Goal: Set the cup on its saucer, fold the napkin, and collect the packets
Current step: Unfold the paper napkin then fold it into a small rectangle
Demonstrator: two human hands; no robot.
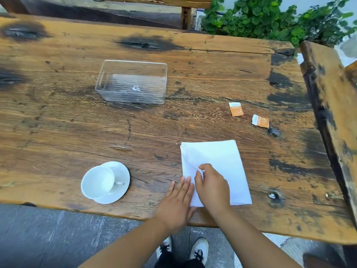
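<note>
A white cup (97,181) stands on its white saucer (121,175) near the table's front edge, left of my hands. A white napkin (222,163) lies flat in front of me. My right hand (211,185) pinches a lifted layer at the napkin's left edge. My left hand (178,202) rests flat with its fingertips on the napkin's near left corner. Two orange and white packets lie further right: one packet (235,109) and a second packet (260,121).
A clear plastic bin (132,82) stands further back on the wooden table (58,122). A wooden bench (332,89) runs along the right side. Green plants (270,18) grow behind the table. Below are grey paving and my shoes.
</note>
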